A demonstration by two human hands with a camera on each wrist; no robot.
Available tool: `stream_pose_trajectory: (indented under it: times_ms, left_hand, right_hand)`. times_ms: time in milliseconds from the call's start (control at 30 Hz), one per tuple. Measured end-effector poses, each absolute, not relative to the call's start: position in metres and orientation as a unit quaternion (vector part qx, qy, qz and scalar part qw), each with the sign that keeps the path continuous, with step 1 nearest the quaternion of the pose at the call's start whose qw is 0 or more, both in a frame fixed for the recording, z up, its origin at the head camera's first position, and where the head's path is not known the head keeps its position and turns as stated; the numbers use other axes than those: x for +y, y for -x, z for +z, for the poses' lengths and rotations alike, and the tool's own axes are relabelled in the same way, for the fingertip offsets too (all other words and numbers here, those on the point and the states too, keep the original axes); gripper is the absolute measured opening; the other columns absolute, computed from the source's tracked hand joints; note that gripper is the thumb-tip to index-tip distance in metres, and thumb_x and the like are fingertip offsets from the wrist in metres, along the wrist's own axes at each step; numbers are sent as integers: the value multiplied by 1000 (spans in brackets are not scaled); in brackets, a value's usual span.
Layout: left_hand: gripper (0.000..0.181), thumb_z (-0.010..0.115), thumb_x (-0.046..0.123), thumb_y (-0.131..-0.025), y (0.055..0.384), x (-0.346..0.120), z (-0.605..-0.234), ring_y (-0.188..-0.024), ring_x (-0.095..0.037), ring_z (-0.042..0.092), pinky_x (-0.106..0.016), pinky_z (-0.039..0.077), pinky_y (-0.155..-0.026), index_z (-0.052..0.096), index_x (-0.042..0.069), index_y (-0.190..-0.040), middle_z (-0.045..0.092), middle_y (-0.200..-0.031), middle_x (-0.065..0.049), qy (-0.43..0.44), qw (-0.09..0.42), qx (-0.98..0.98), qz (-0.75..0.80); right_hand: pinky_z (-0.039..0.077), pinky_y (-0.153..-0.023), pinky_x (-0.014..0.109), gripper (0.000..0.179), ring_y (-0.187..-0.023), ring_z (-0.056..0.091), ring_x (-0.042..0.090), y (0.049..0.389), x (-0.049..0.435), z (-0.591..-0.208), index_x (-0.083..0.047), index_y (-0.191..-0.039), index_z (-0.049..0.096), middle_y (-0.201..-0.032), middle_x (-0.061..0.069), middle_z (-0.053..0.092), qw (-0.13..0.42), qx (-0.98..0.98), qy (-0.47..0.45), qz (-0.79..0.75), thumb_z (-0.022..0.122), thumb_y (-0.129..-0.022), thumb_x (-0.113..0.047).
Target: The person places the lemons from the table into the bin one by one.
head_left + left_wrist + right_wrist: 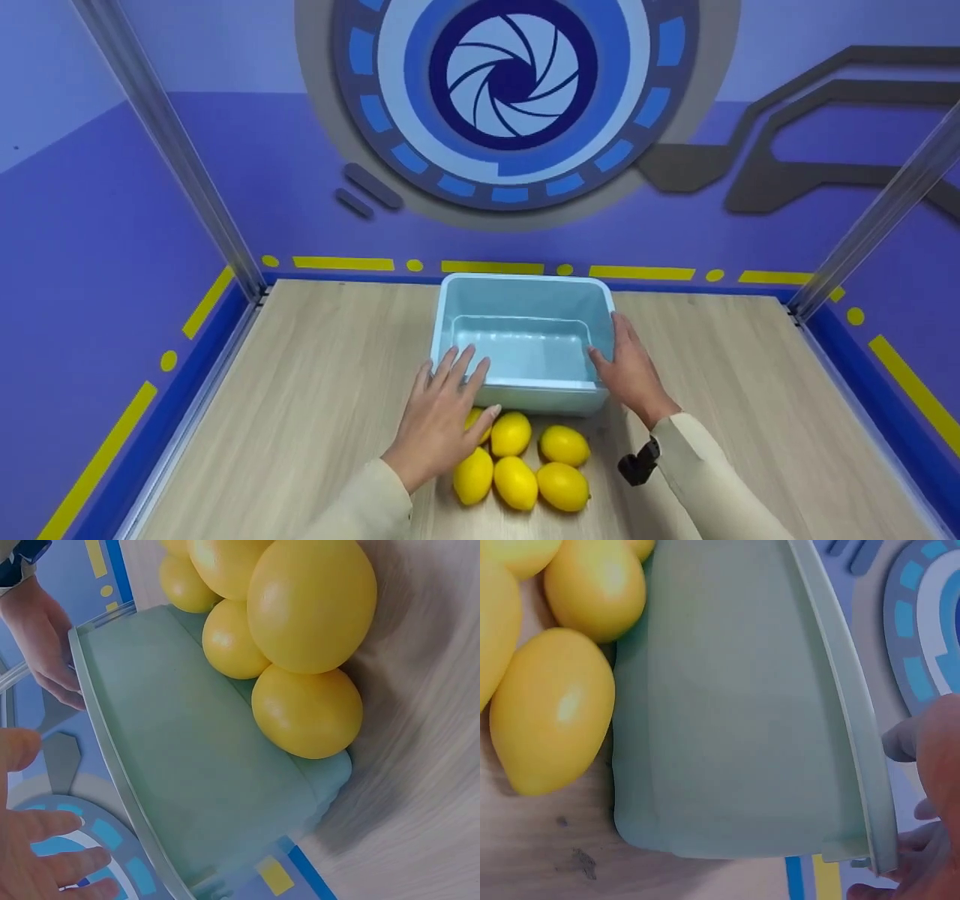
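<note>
From my distant seat, the head view shows me a light blue rectangular plastic bin (pixel 525 397) on the pale wood-grain worktop (pixel 337 367), near the purple-blue painted wall (pixel 247 180). The person's left hand (pixel 442 424) lies across the near left corner of the bin, its grip spread, fingers reaching over the rim; I cannot tell how firmly they touch, and the fingers hide part of that corner. The right hand (pixel 636 375) holds the right rim, its grip pinching the wall with the thumb on the inner side and the other fingers outside, where I see them only in part.

Just in front of the bin sit smooth yellow oval lemons (pixel 516 484), six that I can make out. One, beneath the left hand, is mostly covered. In the left wrist view the upper lemons run off the edge; in the right wrist view several are cut off likewise, and the right hand shows only as a blurred thumb and fingertips at the border. Both wrist views face the bin's outer wall, so its inside is hidden there. A small black device (pixel 639 463) sits at the right cuff, its details too dark to read
</note>
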State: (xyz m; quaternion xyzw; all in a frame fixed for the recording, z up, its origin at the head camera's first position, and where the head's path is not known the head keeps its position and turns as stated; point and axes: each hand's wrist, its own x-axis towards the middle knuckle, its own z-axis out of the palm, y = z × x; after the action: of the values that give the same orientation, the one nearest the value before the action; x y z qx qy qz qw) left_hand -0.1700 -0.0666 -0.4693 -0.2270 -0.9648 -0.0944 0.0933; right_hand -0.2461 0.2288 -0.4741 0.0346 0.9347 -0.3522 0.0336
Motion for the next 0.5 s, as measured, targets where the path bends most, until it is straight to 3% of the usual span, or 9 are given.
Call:
stream_pose_trajectory:
  times_ms: [267, 500]
  left_hand:
    - [63, 38, 56, -98, 165, -71, -472, -146, -28, 27, -57, 27, -115, 33, 23, -151, 29, -158, -5, 229, 106, -962, -100]
    - [61, 37, 56, -99, 165, -71, -473, -145, -27, 29, -52, 29, -116, 38, 21, -149, 30, -158, -4, 238, 114, -959, -106]
  right_hand:
    - [28, -115, 54, 72, -141, 33, 40, 250, 230, -479, 1, -152, 17, -154, 24, 29, -7, 911, -72, -405, 58, -94, -10]
    - [31, -114, 51, 70, -142, 33, 39, 254, 237, -477, -3, -154, 16, -157, 20, 28, 12, 876, -111, -469, 54, -96, -10]
